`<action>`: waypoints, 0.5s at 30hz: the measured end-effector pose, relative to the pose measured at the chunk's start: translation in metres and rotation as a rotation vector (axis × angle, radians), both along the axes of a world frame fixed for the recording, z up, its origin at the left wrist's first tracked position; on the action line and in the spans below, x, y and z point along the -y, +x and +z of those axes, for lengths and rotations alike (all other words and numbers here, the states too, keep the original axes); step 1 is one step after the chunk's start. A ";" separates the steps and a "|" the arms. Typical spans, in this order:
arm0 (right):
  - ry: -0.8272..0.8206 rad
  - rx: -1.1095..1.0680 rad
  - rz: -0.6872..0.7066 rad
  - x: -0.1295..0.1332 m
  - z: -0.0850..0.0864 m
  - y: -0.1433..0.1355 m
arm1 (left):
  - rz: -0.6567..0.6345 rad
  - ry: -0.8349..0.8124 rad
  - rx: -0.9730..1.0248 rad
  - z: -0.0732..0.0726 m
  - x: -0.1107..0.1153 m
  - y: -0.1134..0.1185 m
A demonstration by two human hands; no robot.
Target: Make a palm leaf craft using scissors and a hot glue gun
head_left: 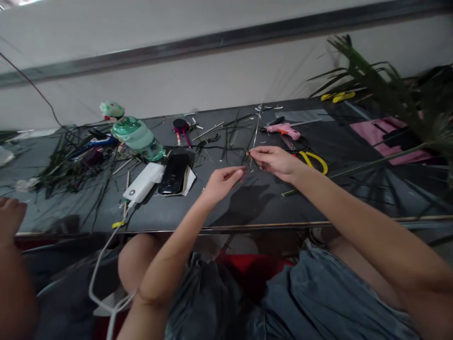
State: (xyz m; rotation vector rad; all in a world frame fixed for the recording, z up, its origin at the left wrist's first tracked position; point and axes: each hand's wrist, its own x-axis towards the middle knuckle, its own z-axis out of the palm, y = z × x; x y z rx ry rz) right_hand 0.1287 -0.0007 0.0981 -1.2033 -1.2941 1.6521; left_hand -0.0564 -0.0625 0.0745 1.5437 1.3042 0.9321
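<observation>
My left hand (pixel 223 183) is over the front of the dark table, thumb and fingers pressed together; whatever may be between them is too small to make out. Just to its right and slightly higher, my right hand (pixel 274 161) pinches a thin strand at its fingertips. A pale, narrow line (pixel 257 125) rises from near that pinch toward the wall. Narrow green leaf strips (pixel 231 134) lie behind both hands. Nearest the right hand are a pink glue gun (pixel 285 130) and yellow-handled scissors (pixel 313 160).
A green bottle (pixel 139 137), a black phone (pixel 174 174) and a white power bank (pixel 144 182) with a cable stand or lie left. Leaf scraps (pixel 63 160) pile further left, near another person's hand (pixel 11 217). Long palm leaves (pixel 375 75) spread over the right side, above pink sheet material (pixel 375 134).
</observation>
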 end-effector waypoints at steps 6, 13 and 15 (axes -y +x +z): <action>0.093 -0.013 0.054 -0.008 -0.017 -0.011 | 0.262 0.078 0.428 -0.027 -0.008 0.037; 0.065 -0.019 0.065 -0.005 -0.028 -0.018 | 0.394 0.121 0.496 -0.037 -0.011 0.042; 0.109 0.043 0.072 -0.002 -0.032 -0.023 | 0.424 0.129 0.483 -0.040 -0.010 0.040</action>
